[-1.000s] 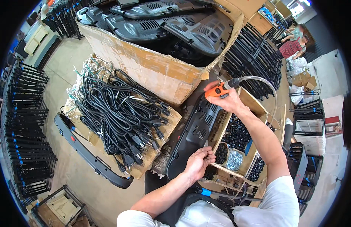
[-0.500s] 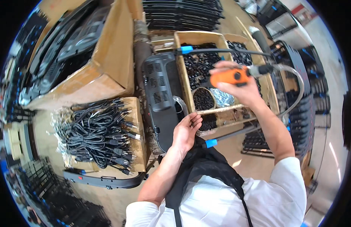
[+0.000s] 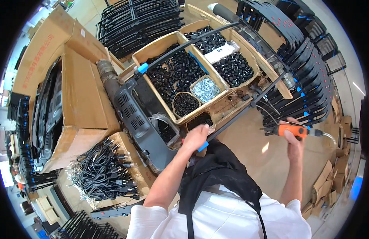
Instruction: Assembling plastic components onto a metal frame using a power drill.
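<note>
Progress: from my end I judge the work to be under way, between two actions, as the tool's bit touches nothing.
Done: a long black plastic housing with vent slots (image 3: 140, 123) lies beside the compartmented wooden tray (image 3: 204, 106); whether any screw is seated in it, I cannot tell.
Left: plenty of stock, I judge, with black shells (image 3: 53, 115) in the big brown cardboard box (image 3: 83, 145) and black power cables (image 3: 107, 171) bundled near it.
Right hand: my right hand (image 3: 292, 140) is wrapped around the orange handheld power screwdriver (image 3: 294, 130), thumb across its body.
Screwdriver: it lies inside that grip, held above the floor well to the right of the tray, bit pointing left, clear hose (image 3: 329, 137) trailing off the other end.
Left hand: my left hand (image 3: 195, 138) has its fingers curled close together; I cannot tell whether they pinch anything.
Nearest to those fingers: the small bin of dark screws (image 3: 200, 118) just beyond them, and the blue tape (image 3: 203, 146) on the black bar right beside the hand.
Housing to fingers: its lower end sits left of the left hand, well apart from the screwdriver.
</note>
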Demonstrator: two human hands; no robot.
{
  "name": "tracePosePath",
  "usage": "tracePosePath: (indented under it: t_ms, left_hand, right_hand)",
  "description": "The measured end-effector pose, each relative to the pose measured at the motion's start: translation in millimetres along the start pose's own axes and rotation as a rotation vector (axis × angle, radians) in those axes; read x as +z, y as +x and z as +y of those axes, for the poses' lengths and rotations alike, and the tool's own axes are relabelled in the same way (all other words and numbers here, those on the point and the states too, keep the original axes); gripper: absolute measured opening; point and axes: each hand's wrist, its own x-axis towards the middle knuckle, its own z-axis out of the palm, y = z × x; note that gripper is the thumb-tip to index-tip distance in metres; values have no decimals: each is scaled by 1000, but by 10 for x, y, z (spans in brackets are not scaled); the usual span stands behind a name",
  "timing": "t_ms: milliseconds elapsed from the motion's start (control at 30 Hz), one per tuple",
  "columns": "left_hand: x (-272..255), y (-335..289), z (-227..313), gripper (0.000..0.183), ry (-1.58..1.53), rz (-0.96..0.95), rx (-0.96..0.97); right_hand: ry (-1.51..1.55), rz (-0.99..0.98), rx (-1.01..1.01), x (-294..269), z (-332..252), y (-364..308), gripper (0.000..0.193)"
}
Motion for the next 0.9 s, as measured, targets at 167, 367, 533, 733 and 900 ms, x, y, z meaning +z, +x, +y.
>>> tracePosePath:
  t_ms: [167,367,533,733,900]
  left_hand:
    - [231,-112,151,72,332,45,-178]
    - [294,9,531,71,375,-39,-283]
    - [209,-101,565,67,360,15,-347]
    - [265,-161,490,60,285,152,-368]
    - [525,-341,359,25,423,873,117]
  right_hand:
    - [339,60,418,313,1779,719,58]
    - [657,-17,686,682,3836,1539,41]
    - [421,-502,1021,1020,3592,1422,27]
    - [-431,-1600,727,1314,1129,1826,27]
    - [-565,-1197,-449,3190,428,3146,35]
